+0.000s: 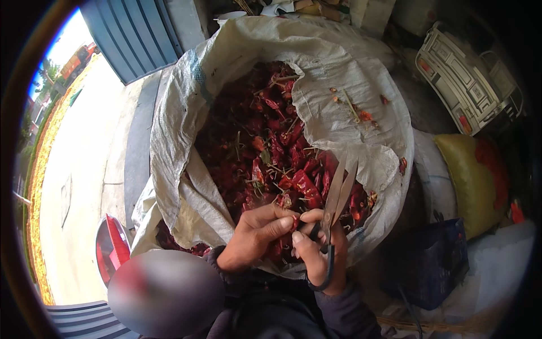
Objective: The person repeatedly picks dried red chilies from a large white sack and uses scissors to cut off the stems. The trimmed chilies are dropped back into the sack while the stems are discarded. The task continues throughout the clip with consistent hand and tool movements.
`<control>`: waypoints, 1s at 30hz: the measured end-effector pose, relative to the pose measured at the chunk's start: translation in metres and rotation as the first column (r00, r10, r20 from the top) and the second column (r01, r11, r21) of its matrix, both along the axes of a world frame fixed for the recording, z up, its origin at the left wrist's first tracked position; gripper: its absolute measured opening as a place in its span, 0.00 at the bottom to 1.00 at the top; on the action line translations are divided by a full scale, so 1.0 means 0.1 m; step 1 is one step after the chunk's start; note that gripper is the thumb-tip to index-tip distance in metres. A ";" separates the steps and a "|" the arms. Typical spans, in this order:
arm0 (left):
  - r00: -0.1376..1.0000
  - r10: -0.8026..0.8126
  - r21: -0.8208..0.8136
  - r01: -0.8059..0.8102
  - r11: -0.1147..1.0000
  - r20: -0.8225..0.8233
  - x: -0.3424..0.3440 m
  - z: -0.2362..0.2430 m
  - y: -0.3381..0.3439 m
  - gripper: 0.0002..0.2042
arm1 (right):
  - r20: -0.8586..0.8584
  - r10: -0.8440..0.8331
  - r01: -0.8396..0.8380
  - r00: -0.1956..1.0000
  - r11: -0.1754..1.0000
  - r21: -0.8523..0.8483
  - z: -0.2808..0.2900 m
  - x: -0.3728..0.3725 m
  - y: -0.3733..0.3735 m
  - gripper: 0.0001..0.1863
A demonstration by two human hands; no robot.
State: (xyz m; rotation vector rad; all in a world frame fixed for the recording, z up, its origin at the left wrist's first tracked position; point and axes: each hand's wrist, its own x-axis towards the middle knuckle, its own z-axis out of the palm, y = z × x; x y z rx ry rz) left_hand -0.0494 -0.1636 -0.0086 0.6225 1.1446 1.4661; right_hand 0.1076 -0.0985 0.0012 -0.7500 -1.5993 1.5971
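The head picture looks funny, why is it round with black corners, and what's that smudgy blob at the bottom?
In the head view, a fisheye lens bends edges and leaves a dark rim. The lower-left blob is a blurred patch hiding what lies there. Daylight glares at the upper left, washing out the pavement. The sack of red chillies is evenly lit and fairly sharp, as are the left hand, right hand and scissors.

Daylit pale concrete ground (79,169) beside a blue corrugated door (132,34).
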 end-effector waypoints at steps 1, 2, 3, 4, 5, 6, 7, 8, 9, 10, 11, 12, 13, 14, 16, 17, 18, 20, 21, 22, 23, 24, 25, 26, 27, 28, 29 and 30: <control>1.000 0.011 -0.009 -0.011 1.000 -0.018 0.01 0.10 0.01 0.07 | -0.061 0.027 -0.037 0.998 0.984 -0.177 0.07 0.01 0.01 0.17; 0.999 0.002 -0.007 -0.002 1.000 -0.042 -0.02 0.10 0.01 0.07 | -0.108 0.041 -0.067 0.993 0.966 -0.250 0.09 0.02 0.04 0.17; 0.998 -0.007 -0.005 0.007 1.000 -0.065 -0.05 0.09 -0.01 0.07 | -0.156 0.050 -0.098 0.987 0.942 -0.320 0.11 0.03 0.07 0.18; 0.996 -0.017 -0.003 0.017 1.000 -0.087 -0.07 0.08 -0.02 0.07 | -0.203 0.054 -0.131 0.978 0.913 -0.387 0.13 0.05 0.09 0.18; 0.998 -0.018 -0.015 0.017 1.000 -0.054 -0.07 0.08 -0.02 0.07 | -0.194 0.071 -0.150 0.978 0.889 -0.433 0.16 0.06 0.12 0.19; 0.999 -0.014 0.000 0.014 1.000 -0.042 -0.05 0.06 -0.02 0.07 | -0.151 0.061 -0.116 0.987 0.914 -0.388 0.16 0.05 0.12 0.19; 0.999 -0.008 0.017 0.009 1.000 -0.037 -0.04 0.05 -0.01 0.07 | -0.113 0.052 -0.087 0.992 0.937 -0.338 0.16 0.01 0.11 0.19; 1.000 -0.002 0.034 0.003 0.999 -0.031 -0.03 0.03 0.00 0.07 | -0.076 0.040 -0.061 0.996 0.956 -0.285 0.15 -0.01 0.10 0.18; 0.998 0.007 0.086 -0.002 0.996 -0.056 0.00 0.00 0.01 0.07 | 0.021 -0.004 0.006 1.000 0.997 -0.076 -0.01 -0.02 0.12 0.17; 0.999 0.017 0.067 -0.013 0.998 -0.051 0.02 0.01 0.02 0.07 | 0.041 0.005 -0.005 0.999 1.000 -0.018 0.00 -0.02 0.11 0.17; 0.999 0.027 0.049 -0.025 0.998 -0.047 0.04 0.02 0.03 0.07 | 0.061 0.015 -0.017 0.998 0.999 0.040 0.02 -0.03 0.11 0.18; 0.998 0.039 0.031 -0.038 0.999 -0.042 0.05 0.02 0.03 0.07 | 0.082 0.024 -0.032 0.996 0.995 0.097 0.03 -0.03 0.11 0.19; 0.998 0.048 -0.002 -0.049 0.999 -0.051 0.04 0.00 0.02 0.06 | 0.067 0.052 -0.054 0.996 0.998 0.025 0.03 -0.02 0.10 0.19; 0.999 0.044 0.006 -0.044 0.999 -0.027 0.02 -0.01 0.01 0.06 | -0.009 0.079 -0.079 0.997 0.989 -0.123 0.06 -0.02 0.11 0.18; 0.999 0.035 0.023 -0.035 0.999 0.022 0.00 -0.02 -0.01 0.05 | -0.168 0.096 -0.158 0.981 0.903 -0.401 0.13 -0.03 0.12 0.17; 0.998 0.025 0.022 -0.026 0.999 0.066 -0.01 -0.03 -0.02 0.05 | -0.221 0.098 -0.193 0.970 0.863 -0.467 0.12 -0.03 0.14 0.17; 0.994 0.015 0.022 -0.017 1.000 0.110 -0.02 -0.03 -0.02 0.05 | -0.273 0.094 -0.231 0.957 0.817 -0.528 0.08 -0.03 0.17 0.18; 0.976 0.007 0.031 -0.014 0.999 0.216 -0.05 -0.07 -0.04 0.05 | -0.344 0.084 -0.286 0.935 0.750 -0.596 0.04 -0.01 0.20 0.19; 0.961 0.009 0.040 -0.021 0.999 0.278 -0.06 -0.11 -0.04 0.05 | -0.362 0.080 -0.301 0.929 0.734 -0.609 0.03 0.00 0.21 0.19; 0.941 0.018 0.044 -0.034 0.998 0.339 -0.08 -0.16 -0.06 0.05 | -0.381 0.079 -0.319 0.921 0.714 -0.624 0.02 0.01 0.21 0.20; 0.933 0.035 0.070 -0.065 0.995 0.357 -0.13 -0.22 -0.06 0.05 | -0.328 0.101 -0.287 0.939 0.754 -0.591 0.07 0.04 0.21 0.19; 0.925 0.053 0.096 -0.095 0.991 0.376 -0.18 -0.29 -0.05 0.05 | -0.248 0.121 -0.236 0.961 0.826 -0.511 0.12 0.06 0.21 0.19; 0.917 0.067 0.122 -0.124 0.985 0.394 -0.22 -0.31 -0.04 0.05 | -0.165 0.129 -0.188 0.978 0.888 -0.419 0.16 0.09 0.22 0.18; 0.932 0.081 0.096 -0.122 0.988 0.352 -0.23 -0.30 -0.06 0.05 | -0.082 0.126 -0.146 0.989 0.937 -0.317 0.19 0.10 0.22 0.18; 0.946 0.094 0.070 -0.121 0.990 0.310 -0.24 -0.27 -0.07 0.05 | -0.028 0.111 -0.114 0.993 0.954 -0.279 0.20 0.10 0.21 0.16; 0.957 0.100 0.046 -0.117 0.992 0.271 -0.24 -0.24 -0.07 0.05 | 0.012 0.100 -0.096 0.995 0.976 -0.198 0.18 0.10 0.21 0.16; 0.976 0.061 0.015 -0.065 0.998 0.207 -0.23 -0.21 -0.08 0.07 | 0.052 0.087 -0.081 0.995 0.990 -0.115 0.14 0.08 0.20 0.15; 0.988 0.016 0.008 -0.018 1.000 0.153 -0.19 -0.17 -0.07 0.08 | 0.090 0.072 -0.070 0.993 0.997 -0.030 0.11 0.07 0.19 0.15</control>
